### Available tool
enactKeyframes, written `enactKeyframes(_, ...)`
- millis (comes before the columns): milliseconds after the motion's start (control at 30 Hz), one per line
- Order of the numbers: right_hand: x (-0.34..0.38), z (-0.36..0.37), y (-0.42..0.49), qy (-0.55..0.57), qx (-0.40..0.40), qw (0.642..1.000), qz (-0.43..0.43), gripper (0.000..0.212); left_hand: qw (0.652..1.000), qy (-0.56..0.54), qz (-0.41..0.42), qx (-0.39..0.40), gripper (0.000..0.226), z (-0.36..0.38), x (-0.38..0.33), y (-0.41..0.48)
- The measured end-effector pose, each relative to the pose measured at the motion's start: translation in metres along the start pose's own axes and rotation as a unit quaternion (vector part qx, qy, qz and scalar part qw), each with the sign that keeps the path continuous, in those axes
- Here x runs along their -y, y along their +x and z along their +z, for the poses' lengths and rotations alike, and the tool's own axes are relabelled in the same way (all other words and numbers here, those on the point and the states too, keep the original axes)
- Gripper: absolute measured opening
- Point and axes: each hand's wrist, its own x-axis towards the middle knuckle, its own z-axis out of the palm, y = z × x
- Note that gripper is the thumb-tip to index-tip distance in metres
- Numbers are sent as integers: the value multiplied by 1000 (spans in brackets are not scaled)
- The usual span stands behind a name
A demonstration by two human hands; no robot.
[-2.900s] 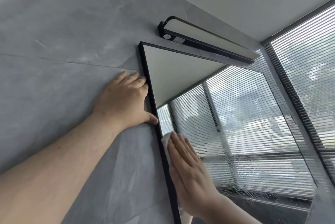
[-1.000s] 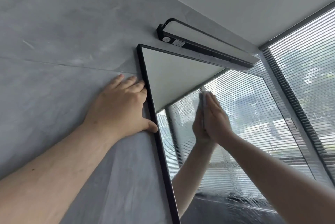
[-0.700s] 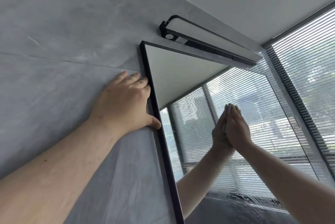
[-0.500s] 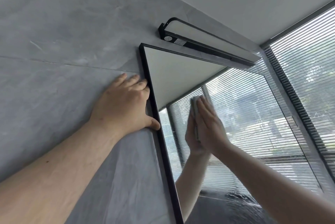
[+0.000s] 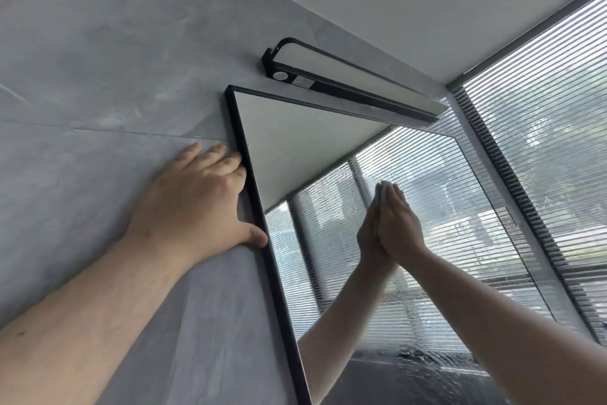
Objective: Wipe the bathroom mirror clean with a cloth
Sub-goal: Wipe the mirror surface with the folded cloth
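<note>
The fingers point(image 5: 395, 198) of the right hand point(image 5: 399, 229) lie straight and together, pressing a thin white cloth point(image 5: 381, 189) flat against the glass of the black-framed rectangular wall mirror point(image 5: 295, 148), near its middle. The left hand point(image 5: 193, 204) rests flat, fingers loosely together, on the grey tiled wall point(image 5: 98, 60) just beside the mirror's left edge, with the thumb touching the frame. A long black bar lamp point(image 5: 354, 76) sits just above the mirror's top edge.

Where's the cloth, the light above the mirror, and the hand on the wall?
cloth point(image 5: 381, 190): head view, white edge beside the fingertips.
wall light point(image 5: 348, 68): head view, pale cover.
left hand point(image 5: 193, 204): head view, back of hand.
</note>
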Motion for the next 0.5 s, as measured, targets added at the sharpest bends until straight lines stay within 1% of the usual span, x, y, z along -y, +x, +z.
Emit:
enactKeyframes(67, -21, -14, -2, -21, 38, 998, 39, 50, 1000, 5, 2, -2, 124, 0, 0, 0)
enactKeyframes(100, -29, -17, -3, -24, 44, 998, 45, 54, 1000, 8, 2, -2, 125, 0, 0, 0)
enactKeyframes(133, -32, -16, -2, -14, 32, 998, 54, 53, 1000, 10, 1, -4, 125, 0, -1, 0)
enactKeyframes(200, -28, -13, 2, 15, -2, 995, 97, 49, 1000, 9, 2, -7, 124, 0, 0, 1)
enactKeyframes(233, -26, -10, 4, 9, -1, 996, 93, 53, 1000, 10, 2, -8, 124, 0, -1, 1)
enactKeyframes(267, -15, -10, 3, 4, 13, 997, 77, 58, 1000, 12, 2, -11, 123, 0, -1, 0)
enactKeyframes(300, -8, -7, 7, 2, 20, 999, 49, 58, 1000, 14, 3, -14, 123, 1, 0, 0)
enactKeyframes(367, 18, 6, 7, 33, 21, 999, -5, 47, 1000, 18, 2, -13, 123, 2, 0, 1)
enactKeyframes(500, 89, 42, 9, 46, 26, 986, -161, 43, 1000, 18, -11, -3, 128, 1, 0, 3)
